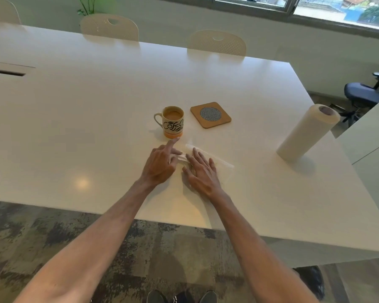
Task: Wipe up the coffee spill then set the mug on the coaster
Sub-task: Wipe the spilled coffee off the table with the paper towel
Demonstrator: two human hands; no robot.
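Table (85,127): left half and far edge are lying bare. Mug (172,122) is standing mid-table. Coaster (210,114) is lying just beside it toward the right edge, with a narrow gap showing between. Roll (306,133) is standing near the right edge, well apart. Towel (222,165), left hand (160,164) and right hand (202,171) are occupying the stretch between mug and front edge.

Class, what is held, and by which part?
Nothing clearly gripped: right hand presses flat on the paper towel; left hand's fingers touch its left edge.

A white mug (172,122) is marked with black lettering and an orange base; the tan coaster (210,114) carries a grey mesh circle.
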